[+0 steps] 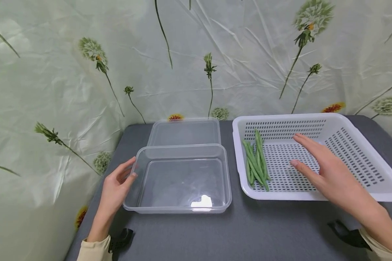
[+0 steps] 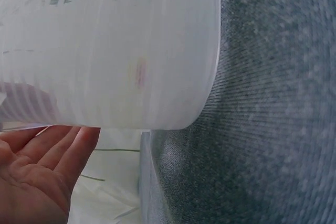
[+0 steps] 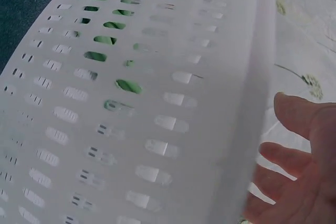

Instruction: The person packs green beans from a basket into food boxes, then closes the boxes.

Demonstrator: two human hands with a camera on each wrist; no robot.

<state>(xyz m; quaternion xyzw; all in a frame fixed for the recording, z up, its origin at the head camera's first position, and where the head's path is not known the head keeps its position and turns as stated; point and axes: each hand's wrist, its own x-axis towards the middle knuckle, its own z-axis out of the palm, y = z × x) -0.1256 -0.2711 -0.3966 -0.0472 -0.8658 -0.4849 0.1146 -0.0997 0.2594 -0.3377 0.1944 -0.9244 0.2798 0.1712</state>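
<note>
My left hand is at the left wall of a clear plastic container, its thumb over the rim and its fingers along the outside. In the left wrist view the fingers lie against the cloudy wall, and a pinkish shape shows through it. My right hand hovers over a white perforated basket, thumb and fingers spread and holding nothing. Several green beans lie in a bunch at the basket's left end. From the right wrist view, they show as green through the basket's slots.
A clear lid lies flat behind the container. Grey cloth covers the table. A flower-printed sheet hangs at the back and left. The basket stands to the right of the container, with a narrow gap between them.
</note>
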